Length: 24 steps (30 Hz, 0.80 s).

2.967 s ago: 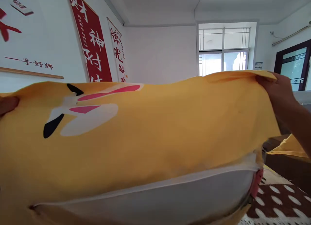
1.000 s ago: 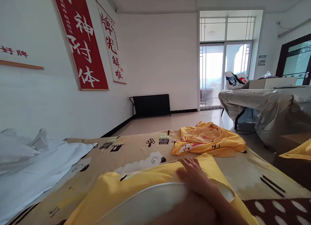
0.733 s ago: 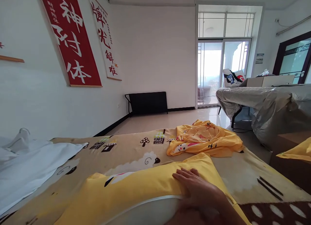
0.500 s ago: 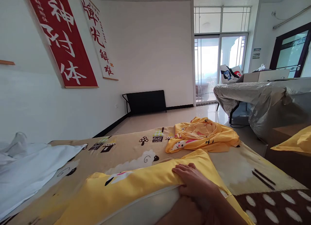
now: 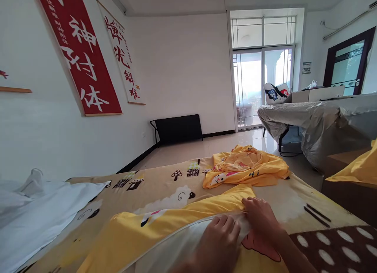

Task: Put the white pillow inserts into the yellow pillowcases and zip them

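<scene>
A yellow pillowcase (image 5: pixel 138 233) with a rabbit print lies across the bed in front of me, partly over a white pillow (image 5: pixel 173 245) that shows along the open edge. My left hand (image 5: pixel 219 239) is closed on the white pillow near its right end, fingers curled under. Just right of it, my right hand (image 5: pixel 260 216) grips the edge of the pillowcase by its far right corner, thumb hidden. A pink print shows on the yellow cloth below my right wrist.
A crumpled orange-yellow cloth (image 5: pixel 241 165) lies at the bed's far edge, and white cloth (image 5: pixel 50 210) at the left. The patterned blanket (image 5: pixel 159 178) covers the bed. A brown box (image 5: pixel 344 167) and a plastic-covered table (image 5: pixel 294 112) stand at the right.
My right hand has moved right and grips the case's corner edge. My left hand has come up into clear view on the white pillow. More of the pillow shows, and the view has tilted up.
</scene>
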Each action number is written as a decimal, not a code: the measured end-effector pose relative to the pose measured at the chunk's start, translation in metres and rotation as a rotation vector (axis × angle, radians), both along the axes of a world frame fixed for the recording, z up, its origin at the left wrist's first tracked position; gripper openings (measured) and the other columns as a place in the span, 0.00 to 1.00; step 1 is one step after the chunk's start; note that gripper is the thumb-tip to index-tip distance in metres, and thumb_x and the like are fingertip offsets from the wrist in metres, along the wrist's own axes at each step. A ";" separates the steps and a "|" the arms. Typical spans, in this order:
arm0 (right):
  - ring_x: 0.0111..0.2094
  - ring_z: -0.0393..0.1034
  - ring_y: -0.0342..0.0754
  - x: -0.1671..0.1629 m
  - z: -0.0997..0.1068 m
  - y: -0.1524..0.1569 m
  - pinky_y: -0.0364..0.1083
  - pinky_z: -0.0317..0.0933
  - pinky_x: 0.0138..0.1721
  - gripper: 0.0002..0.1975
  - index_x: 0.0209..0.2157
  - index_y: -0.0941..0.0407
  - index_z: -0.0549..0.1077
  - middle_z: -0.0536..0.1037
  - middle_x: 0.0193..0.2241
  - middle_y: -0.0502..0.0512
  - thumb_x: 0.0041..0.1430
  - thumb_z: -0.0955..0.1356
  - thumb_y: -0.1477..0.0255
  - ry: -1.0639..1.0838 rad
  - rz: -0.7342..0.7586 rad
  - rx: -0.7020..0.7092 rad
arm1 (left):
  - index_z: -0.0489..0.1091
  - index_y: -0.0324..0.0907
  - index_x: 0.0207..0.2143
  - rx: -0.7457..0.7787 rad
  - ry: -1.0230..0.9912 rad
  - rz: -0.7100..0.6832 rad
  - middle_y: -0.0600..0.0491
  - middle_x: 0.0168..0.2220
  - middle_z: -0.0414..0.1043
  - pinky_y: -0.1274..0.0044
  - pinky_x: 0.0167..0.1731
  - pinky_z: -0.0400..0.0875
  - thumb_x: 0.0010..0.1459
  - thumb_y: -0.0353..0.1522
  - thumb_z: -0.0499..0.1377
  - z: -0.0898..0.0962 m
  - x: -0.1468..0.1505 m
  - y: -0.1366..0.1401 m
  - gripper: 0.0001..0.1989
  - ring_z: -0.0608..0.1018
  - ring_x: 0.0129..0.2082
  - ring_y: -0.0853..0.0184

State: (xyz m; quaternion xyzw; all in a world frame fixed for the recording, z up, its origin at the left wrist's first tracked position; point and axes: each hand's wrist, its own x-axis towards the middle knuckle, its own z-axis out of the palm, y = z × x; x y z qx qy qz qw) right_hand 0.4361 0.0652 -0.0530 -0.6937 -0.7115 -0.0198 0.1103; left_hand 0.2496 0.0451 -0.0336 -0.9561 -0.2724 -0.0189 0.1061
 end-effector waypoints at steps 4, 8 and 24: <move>0.39 0.74 0.52 0.007 0.000 -0.005 0.44 0.60 0.36 0.15 0.36 0.56 0.74 0.78 0.36 0.61 0.59 0.58 0.80 0.020 -0.089 -0.022 | 0.56 0.36 0.61 -0.050 -0.118 -0.076 0.43 0.62 0.58 0.64 0.61 0.54 0.64 0.46 0.43 -0.007 0.002 0.003 0.30 0.59 0.63 0.56; 0.38 0.74 0.53 0.023 0.010 -0.008 0.45 0.58 0.32 0.16 0.37 0.55 0.73 0.78 0.36 0.60 0.59 0.57 0.80 0.035 -0.208 -0.011 | 0.60 0.35 0.58 0.005 -0.103 -0.057 0.41 0.58 0.64 0.60 0.59 0.54 0.64 0.45 0.43 -0.011 0.009 -0.005 0.29 0.61 0.61 0.52; 0.33 0.70 0.46 0.037 -0.017 0.025 0.41 0.58 0.34 0.22 0.38 0.57 0.67 0.76 0.32 0.54 0.40 0.57 0.85 0.696 0.006 0.510 | 0.70 0.32 0.44 -0.049 0.131 0.107 0.40 0.37 0.76 0.69 0.34 0.72 0.58 0.25 0.49 -0.005 0.079 0.058 0.15 0.79 0.37 0.56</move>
